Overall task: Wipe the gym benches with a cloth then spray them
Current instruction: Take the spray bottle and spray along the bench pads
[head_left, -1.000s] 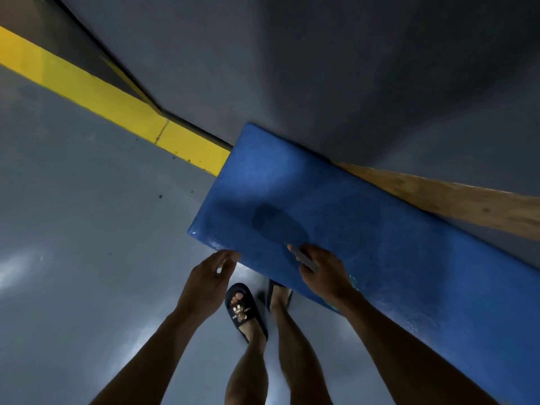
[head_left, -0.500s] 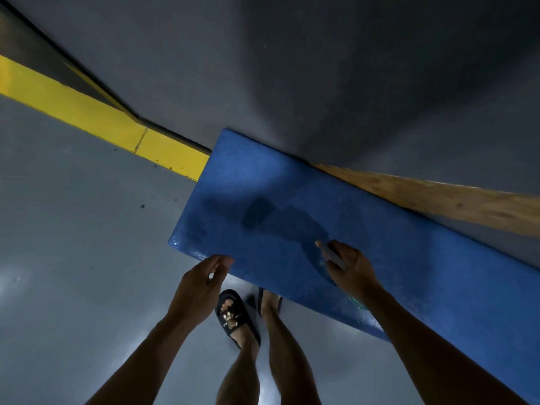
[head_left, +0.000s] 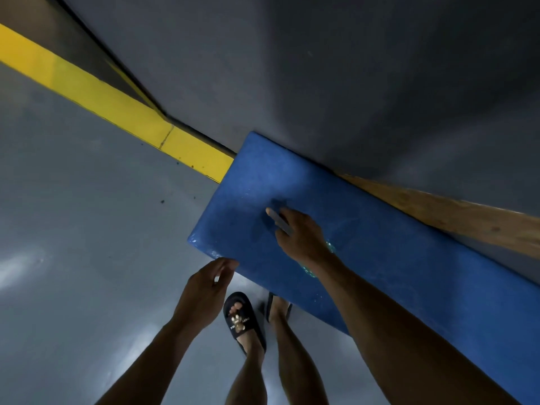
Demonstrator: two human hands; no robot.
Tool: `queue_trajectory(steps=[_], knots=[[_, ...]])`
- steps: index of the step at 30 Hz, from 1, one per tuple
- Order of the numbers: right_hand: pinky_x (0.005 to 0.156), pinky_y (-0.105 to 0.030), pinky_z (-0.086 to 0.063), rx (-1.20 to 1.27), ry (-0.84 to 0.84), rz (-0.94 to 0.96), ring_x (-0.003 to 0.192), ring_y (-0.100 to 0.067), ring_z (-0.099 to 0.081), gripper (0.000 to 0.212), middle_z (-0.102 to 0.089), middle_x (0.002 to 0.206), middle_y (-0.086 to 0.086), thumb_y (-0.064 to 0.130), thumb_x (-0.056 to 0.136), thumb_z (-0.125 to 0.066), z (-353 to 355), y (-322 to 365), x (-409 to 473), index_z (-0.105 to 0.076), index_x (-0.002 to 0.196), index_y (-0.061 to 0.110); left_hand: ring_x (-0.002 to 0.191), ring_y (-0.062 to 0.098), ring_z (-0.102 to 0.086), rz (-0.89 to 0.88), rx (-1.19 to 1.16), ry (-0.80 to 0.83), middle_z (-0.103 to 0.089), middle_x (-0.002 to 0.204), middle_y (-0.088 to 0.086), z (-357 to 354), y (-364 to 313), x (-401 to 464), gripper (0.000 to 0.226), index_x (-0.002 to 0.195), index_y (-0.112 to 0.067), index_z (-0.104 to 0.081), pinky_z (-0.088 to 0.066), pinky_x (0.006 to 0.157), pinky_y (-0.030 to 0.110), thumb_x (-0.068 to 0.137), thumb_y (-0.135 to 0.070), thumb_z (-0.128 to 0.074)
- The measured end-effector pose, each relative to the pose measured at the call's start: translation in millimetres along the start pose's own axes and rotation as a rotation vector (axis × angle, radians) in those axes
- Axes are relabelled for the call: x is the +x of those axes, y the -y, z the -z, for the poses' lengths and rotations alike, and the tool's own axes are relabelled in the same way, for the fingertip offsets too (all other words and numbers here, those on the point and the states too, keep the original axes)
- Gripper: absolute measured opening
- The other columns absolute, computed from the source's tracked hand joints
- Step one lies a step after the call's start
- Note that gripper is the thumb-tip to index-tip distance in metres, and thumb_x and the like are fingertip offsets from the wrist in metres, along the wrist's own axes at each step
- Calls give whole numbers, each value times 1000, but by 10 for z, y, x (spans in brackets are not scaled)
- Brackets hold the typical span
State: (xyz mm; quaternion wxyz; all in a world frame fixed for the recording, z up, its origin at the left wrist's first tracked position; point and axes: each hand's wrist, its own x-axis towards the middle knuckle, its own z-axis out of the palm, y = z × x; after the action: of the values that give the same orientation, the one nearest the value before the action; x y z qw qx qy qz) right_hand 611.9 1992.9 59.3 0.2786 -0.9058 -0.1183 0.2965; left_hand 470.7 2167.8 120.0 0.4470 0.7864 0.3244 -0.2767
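The room is a dim corner: grey wall (head_left: 350,83) above, glossy grey floor (head_left: 73,258) below, a yellow stripe (head_left: 117,112) running along the floor's edge to the bench end.

The blue gym bench (head_left: 409,244), the worktop here, lies with its long axis running from its near left end away to the lower right, along the wall, a bare wooden strip (head_left: 453,211) behind it.

Most of the unwiped length, I judge, lies to the right of the right hand (head_left: 301,238), so the coming stroke turns on sweeping that way down the axis.

That hand rests on the pad near the left end, fingers curled over a greenish cloth (head_left: 308,270), which peeps out under the wrist.

The left hand (head_left: 207,287) hangs just off the bench's front edge, fingers loosely curled, holding nothing. The right is plainly nearer.

A black sandal (head_left: 242,320) stands below.
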Motion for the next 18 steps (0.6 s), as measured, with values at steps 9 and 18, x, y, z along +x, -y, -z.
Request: queue_trajectory(steps=[9, 18], knots=[[60, -34, -42, -6, -90, -83, 68, -29, -54, 5, -57, 76, -5, 20, 87, -52, 285, 129, 421, -50, 83, 23, 122, 9, -56, 7, -7, -20, -64, 128, -10, 34, 72, 14, 40, 126, -34, -61, -39, 94, 21, 98, -49, -37], [70, -32, -38, -118, -145, -115, 92, -31, -58, 16, -62, 100, -9, 22, 93, -51, 644, -58, 485, -57, 106, 16, 122, 14, -57, 8, -1, -17, -64, 129, -6, -69, -101, 35, 35, 125, -33, -61, -38, 88, 20, 100, -45, -40]])
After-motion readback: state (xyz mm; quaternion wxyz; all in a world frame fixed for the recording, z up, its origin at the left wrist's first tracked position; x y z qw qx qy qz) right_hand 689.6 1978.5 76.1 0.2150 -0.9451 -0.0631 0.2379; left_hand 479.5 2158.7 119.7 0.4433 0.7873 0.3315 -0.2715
